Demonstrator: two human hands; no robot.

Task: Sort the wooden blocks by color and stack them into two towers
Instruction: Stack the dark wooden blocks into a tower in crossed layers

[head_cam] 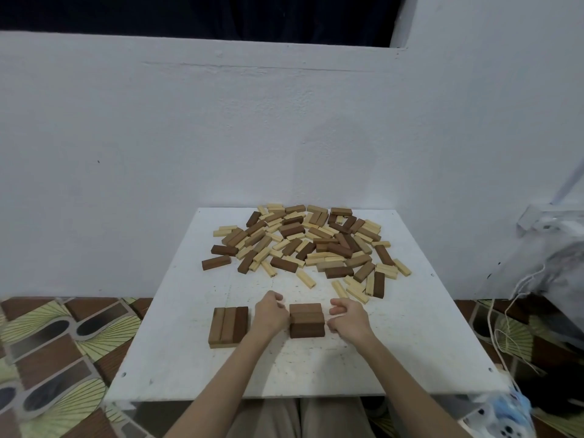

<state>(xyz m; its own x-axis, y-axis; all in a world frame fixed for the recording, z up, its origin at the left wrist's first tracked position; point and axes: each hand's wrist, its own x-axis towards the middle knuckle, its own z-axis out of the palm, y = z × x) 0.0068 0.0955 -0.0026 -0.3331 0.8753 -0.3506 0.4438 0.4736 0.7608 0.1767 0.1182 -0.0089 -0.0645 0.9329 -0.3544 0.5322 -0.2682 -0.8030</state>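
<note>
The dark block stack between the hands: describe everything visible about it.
The dark block stack is made of brown, wooden-looking rectangular blocks lying flat, side by side, in at least two layers, forming a squarish, upright low tower. It stands on the white table near its front edge, to the right of a flat row of brown blocks and in front of the mixed loose pile. The left hand sits against its left side with curled fingers; the right hand is close beside its right side, contact unclear.

Home: patterned floor mat (57,339), plastered wall (189,137)
</note>
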